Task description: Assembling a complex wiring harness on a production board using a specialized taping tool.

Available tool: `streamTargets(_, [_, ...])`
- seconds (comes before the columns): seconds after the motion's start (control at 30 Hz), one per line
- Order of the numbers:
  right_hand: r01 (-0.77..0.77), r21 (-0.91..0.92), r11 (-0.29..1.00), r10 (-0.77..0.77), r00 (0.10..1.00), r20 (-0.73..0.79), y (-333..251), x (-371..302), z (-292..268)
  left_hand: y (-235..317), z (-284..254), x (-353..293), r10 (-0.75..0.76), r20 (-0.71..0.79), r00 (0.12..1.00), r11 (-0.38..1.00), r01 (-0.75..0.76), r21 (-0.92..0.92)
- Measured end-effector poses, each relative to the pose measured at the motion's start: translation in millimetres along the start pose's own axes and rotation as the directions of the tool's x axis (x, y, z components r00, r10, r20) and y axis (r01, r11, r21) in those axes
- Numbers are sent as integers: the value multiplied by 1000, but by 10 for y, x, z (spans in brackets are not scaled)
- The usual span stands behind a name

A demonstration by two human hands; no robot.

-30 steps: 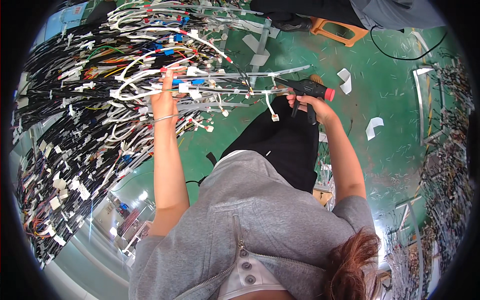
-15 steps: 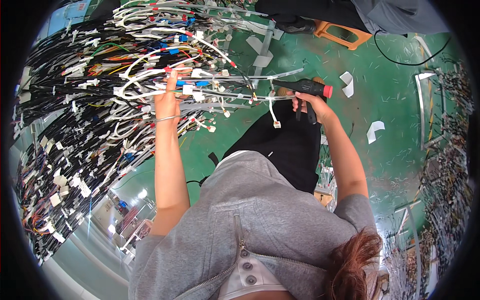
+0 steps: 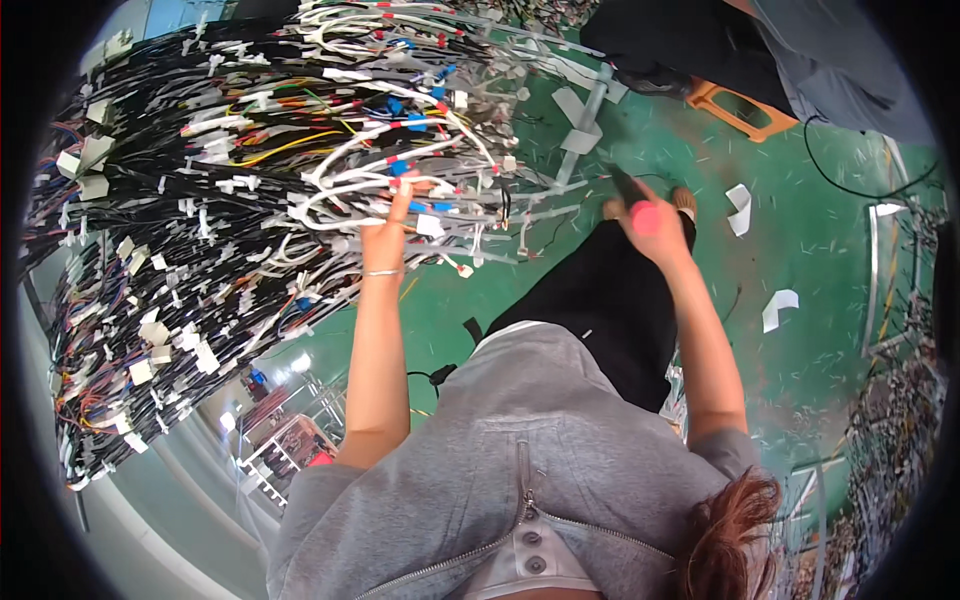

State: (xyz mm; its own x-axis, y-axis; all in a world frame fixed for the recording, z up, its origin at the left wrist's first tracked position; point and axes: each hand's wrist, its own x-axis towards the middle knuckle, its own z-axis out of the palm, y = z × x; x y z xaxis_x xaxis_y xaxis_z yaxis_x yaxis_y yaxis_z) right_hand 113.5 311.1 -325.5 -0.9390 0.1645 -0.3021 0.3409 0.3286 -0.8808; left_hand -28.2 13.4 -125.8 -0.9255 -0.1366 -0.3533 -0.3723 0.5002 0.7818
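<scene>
My left hand [image 3: 384,245] is closed round a branch of a wire harness [image 3: 318,213], with white-sleeved cables, blue and white connectors and red tape bands about the fingers. Its loose ends stick out to the right, over the floor. Off to the right, apart from the harness, my right hand [image 3: 662,246] grips a black cable tie gun [image 3: 645,218] with a round red knob at its back. The tool's nose points away from me and is smeared by motion.
Thick black harness bundles [image 3: 160,200] with many white tags fill the left side. A person's dark-clothed leg [image 3: 690,45] is at the far right, near an orange stool [image 3: 745,112]. Paper scraps [image 3: 778,308] and small white bits lie on the green floor [image 3: 770,260]. More wires hang along the right edge.
The tie gun has come away from the harness branch and turned, its red knob now toward me. My left hand keeps its hold. The whole view has shifted slightly.
</scene>
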Motion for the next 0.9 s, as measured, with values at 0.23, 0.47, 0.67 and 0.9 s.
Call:
streamTargets(0.23, [136, 627, 767, -297, 941, 160, -1743, 780, 473, -124, -115, -485, -2, 29, 1000, 998, 1, 65])
streamTargets(0.47, [312, 614, 725, -558, 789, 258, -1995, 163, 824, -262, -492, -723, 187, 16, 982, 960, -186, 211])
streamTargets(0.67, [284, 535, 796, -518, 776, 359, -2074, 109, 893, 778, -669, -1284, -178, 41, 983, 498, 54, 866])
streamTargets(0.9, [412, 389, 824, -542, 775, 327, -2123, 144, 982, 1900, 506, -429, 603, 394, 693, 631, -717, 295])
